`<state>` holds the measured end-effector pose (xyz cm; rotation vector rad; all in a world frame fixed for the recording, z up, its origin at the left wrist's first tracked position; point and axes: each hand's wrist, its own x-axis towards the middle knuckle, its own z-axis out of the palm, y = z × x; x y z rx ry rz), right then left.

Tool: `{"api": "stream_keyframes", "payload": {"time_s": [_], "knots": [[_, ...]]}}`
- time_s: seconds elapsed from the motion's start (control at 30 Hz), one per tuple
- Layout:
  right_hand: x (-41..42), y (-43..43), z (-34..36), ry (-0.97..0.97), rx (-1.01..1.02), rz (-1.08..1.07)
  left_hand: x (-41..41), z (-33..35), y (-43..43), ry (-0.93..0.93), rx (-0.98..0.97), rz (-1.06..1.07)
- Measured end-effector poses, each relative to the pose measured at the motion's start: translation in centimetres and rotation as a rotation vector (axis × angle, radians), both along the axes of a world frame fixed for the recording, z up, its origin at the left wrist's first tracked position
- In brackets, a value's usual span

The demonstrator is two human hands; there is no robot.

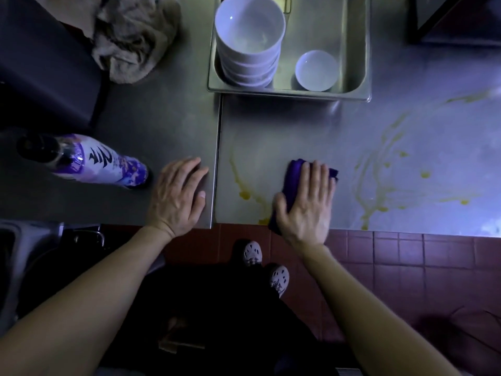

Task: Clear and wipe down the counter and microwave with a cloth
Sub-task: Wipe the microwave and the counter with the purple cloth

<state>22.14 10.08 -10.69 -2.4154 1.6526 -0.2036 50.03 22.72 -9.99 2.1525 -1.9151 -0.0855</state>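
Pressing down on a folded purple cloth (294, 170), the right hand (306, 207) lay flat near the front edge of the steel worktop (284, 126), its fingers (314, 176) straight and close together and the thumb spread along the cloth's left side. A yellow streak (244, 195) touched the cloth at 8 o'clock. Wider yellow smears (379, 191) spread from 2 to 4 o'clock, well apart from the hand.

At 9 o'clock, just across the seam (217, 158) between two worktop sections, the left hand (177, 196) rested palm down, fingers straight and slightly apart, holding nothing. A purple-labelled bottle (89, 161) stood just beyond it, still at 9 o'clock.

At 12 o'clock a steel pan (355, 88) sat on the worktop, holding a stack of white bowls (249, 31) and one small white bowl (315, 70) beside it. A crumpled grey rag (132, 36) lay at 10 o'clock, against a dark box (40, 63) that I could not identify. Another dark box (455, 20) stood at 1 o'clock.
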Motion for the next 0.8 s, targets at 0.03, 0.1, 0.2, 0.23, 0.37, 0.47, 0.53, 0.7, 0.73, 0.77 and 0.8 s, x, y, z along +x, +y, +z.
{"api": "stream_keyframes", "payload": {"time_s": [0.03,0.1,0.2,0.23,0.37,0.47,0.53,0.7,0.73,0.77,0.8], "knots": [[1.8,1.4,0.3,-0.003,0.019,0.035,0.0,0.0,0.1,0.002,-0.002,-0.006],[5.5,3.6,0.6,-0.027,0.052,0.166,0.1,0.2,0.0,0.002,-0.011,-0.009],[7.5,4.5,0.5,-0.059,0.057,0.314,-0.1,0.3,0.0,0.004,-0.019,-0.01],[6.7,4.0,0.4,-0.061,0.048,0.354,-0.1,0.3,0.1,0.008,-0.021,-0.011],[3.2,-3.3,-0.1,-0.137,-0.066,0.275,0.0,0.4,0.0,0.012,-0.027,-0.016],[6.2,-9.5,-0.6,-0.186,-0.126,0.006,-0.1,0.4,-0.1,0.009,-0.03,-0.006],[10.2,-10.8,-0.6,-0.172,-0.117,-0.026,-0.1,0.4,-0.1,0.006,-0.028,-0.003],[13.6,-2.1,0.4,-0.229,-0.04,0.307,0.0,0.6,-0.1,0.016,-0.053,-0.011],[12.1,-0.3,0.5,-0.248,-0.003,0.363,-0.1,0.6,-0.1,0.02,-0.055,-0.012],[10.1,1.0,0.5,-0.256,0.014,0.414,-0.1,0.7,-0.1,0.027,-0.055,-0.012],[8.0,1.8,0.5,-0.259,0.016,0.47,-0.1,0.8,-0.1,0.033,-0.052,-0.011]]}}
